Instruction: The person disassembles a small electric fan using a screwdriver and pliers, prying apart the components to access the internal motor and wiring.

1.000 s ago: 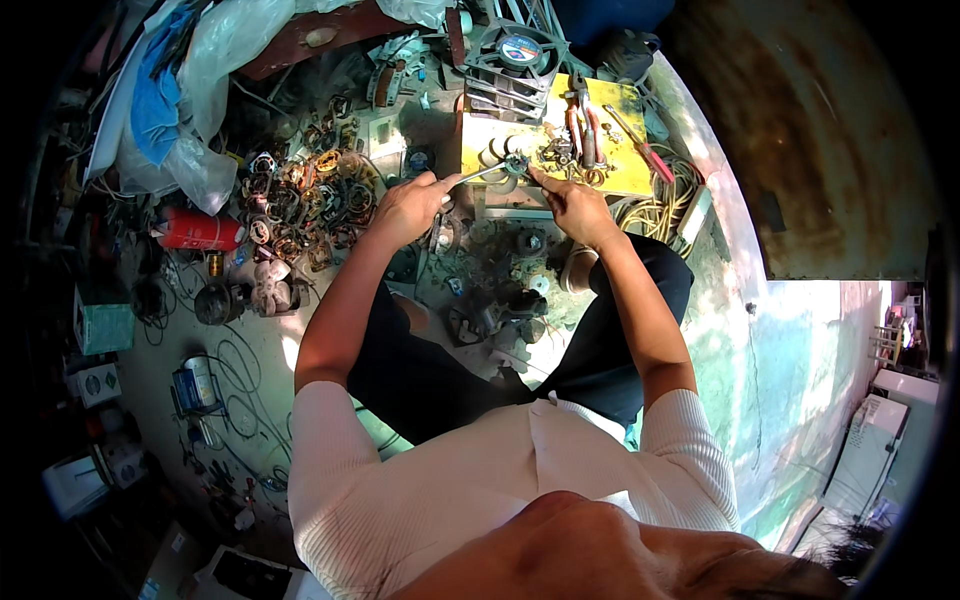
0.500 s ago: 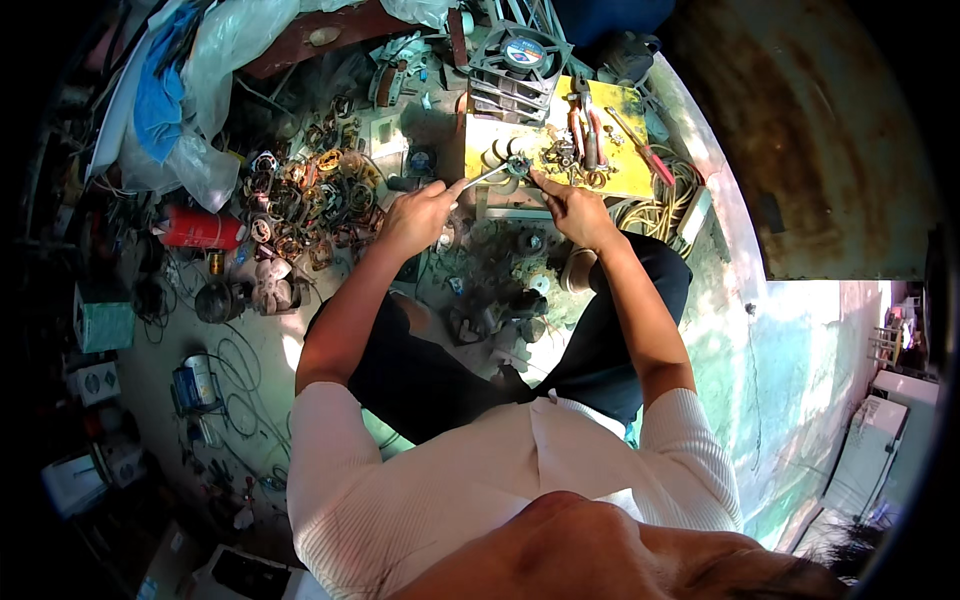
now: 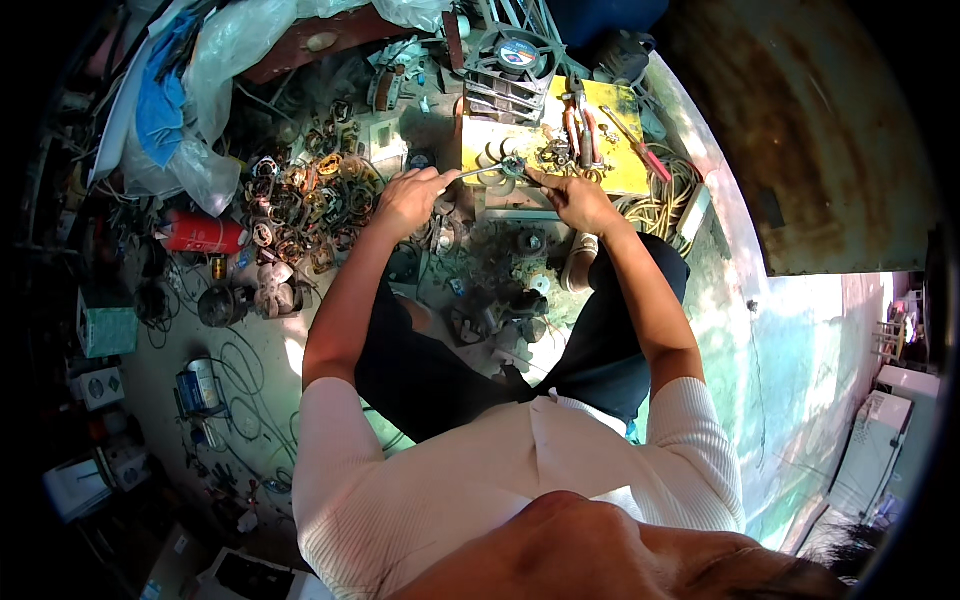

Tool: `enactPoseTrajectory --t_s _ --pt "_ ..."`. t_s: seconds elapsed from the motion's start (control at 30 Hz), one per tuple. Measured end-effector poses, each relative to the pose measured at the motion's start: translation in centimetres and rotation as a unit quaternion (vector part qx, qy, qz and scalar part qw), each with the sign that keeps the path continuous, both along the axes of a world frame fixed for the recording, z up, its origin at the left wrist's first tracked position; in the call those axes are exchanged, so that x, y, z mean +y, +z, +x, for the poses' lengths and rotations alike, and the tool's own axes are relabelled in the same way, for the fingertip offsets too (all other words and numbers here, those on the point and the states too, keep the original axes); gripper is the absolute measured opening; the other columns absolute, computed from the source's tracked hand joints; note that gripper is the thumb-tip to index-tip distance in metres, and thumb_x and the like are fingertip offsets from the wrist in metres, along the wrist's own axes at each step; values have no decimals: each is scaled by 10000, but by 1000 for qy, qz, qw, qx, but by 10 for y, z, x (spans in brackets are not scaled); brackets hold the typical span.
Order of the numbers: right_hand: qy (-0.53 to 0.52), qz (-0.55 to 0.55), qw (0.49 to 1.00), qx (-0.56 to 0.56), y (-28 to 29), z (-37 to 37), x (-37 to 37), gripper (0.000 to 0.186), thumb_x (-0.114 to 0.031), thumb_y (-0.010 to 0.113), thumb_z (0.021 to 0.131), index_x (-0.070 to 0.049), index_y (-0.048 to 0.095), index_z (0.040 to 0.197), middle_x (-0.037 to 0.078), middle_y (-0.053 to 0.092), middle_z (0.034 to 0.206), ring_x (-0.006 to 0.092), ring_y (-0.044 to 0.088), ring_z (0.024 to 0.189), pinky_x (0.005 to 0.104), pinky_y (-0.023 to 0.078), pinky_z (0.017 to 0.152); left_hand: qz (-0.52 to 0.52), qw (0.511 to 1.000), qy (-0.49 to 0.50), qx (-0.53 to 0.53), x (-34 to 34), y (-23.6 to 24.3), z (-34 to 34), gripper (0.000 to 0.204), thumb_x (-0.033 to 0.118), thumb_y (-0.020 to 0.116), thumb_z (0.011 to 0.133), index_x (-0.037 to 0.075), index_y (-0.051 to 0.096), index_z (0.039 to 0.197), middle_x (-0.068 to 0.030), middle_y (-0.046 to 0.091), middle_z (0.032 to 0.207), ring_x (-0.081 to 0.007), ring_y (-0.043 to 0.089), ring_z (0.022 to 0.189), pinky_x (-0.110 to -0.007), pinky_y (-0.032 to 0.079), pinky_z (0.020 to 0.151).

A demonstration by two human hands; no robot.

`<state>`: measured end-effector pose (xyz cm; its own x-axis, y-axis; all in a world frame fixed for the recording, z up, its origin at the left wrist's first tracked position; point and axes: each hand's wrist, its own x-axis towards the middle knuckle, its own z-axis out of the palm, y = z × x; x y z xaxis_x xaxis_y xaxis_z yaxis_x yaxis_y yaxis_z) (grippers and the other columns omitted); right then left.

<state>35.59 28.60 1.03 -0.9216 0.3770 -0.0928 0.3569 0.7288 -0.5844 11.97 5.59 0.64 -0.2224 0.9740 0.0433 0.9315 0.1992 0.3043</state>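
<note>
My left hand (image 3: pixel 408 197) grips a thin metal tool (image 3: pixel 480 172) whose tip reaches a small dark metal part (image 3: pixel 514 166) on a yellow board (image 3: pixel 615 170). My right hand (image 3: pixel 572 198) rests at the board's near edge, its forefinger pressing on that same part. Red-handled pliers (image 3: pixel 582 128) and a red-handled screwdriver (image 3: pixel 640 146) lie farther back on the board. Both forearms stretch forward over my dark trousers.
A grey cooling fan (image 3: pixel 515 58) stands behind the board. Copper wire coils and motor parts (image 3: pixel 310 200) lie heaped at the left, beside a red canister (image 3: pixel 205 236) and plastic bags (image 3: pixel 190 90). Yellowish cable (image 3: pixel 665 205) lies right of the board. A rusty metal sheet (image 3: pixel 810 130) is at right.
Both hands stay at the small part on the yellow board. The left hand has shifted slightly with the tool; the view has tilted a little.
</note>
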Motion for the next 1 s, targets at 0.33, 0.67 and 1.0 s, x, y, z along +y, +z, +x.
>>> enactPoseTrajectory --t_s 0.33,0.67,1.0 --pt "11 91 995 50 5 6 -15 459 -132 583 926 -280 611 1360 172 701 1082 362 676 961 432 537 850 83 996 -9 36 -19 5 18 486 50 494 908 199 622 1352 -64 614 928 -271 641 903 -391 547 753" --pt "27 111 990 76 -1 6 -13 536 -67 604 871 -272 608 1366 141 713 1044 336 679 936 422 534 831 90 996 3 1 -14 -3 21 510 49 473 913 230 597 1374 -80 605 916 -296 640 870 -407 540 752" --pt "-5 106 990 88 -11 7 -24 506 -120 620 897 -282 598 1377 140 710 1098 337 675 977 409 533 871 55 998 33 -4 -1 -22 25 505 136 529 953 282 496 1435 -133 692 951 -384 658 746 -480 528 652"
